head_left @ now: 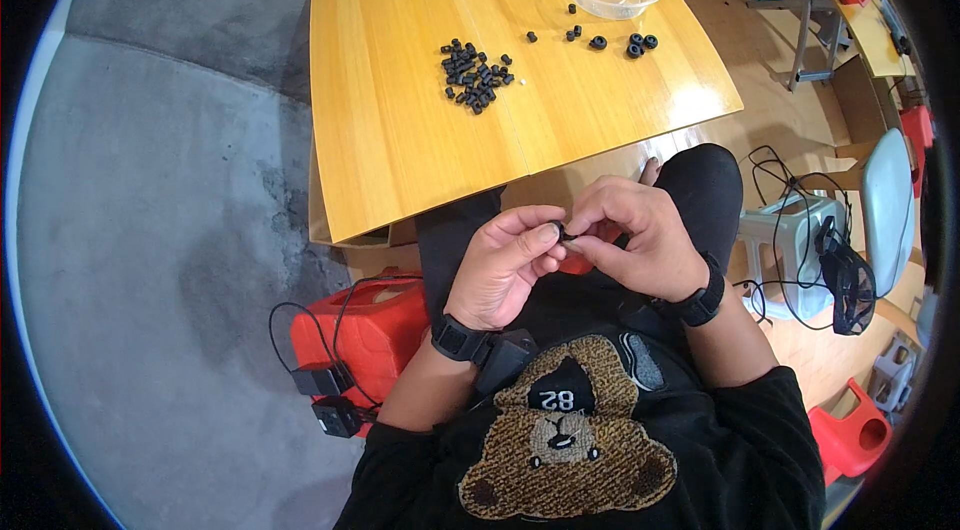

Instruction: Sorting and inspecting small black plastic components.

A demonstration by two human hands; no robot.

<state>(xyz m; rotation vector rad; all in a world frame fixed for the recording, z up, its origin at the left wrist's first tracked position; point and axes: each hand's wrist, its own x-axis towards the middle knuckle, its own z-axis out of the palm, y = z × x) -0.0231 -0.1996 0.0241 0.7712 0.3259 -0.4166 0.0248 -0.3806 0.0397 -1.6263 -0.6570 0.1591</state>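
Both my hands meet over my lap, just off the near edge of the wooden table. Between thumb and forefinger, my left hand pinches a small black part. From the other side my right hand closes its fingertips on the same part. The fingers cover most of it, so its exact shape is hidden. On the table lies a pile of small black cylindrical pieces. Farther right are several black ring-like pieces and a few loose small ones.
A clear round plastic bowl stands at the table's far right. A red stool with black boxes and cables is at my left. To my right are a pale stool, tangled cables and a red stool.
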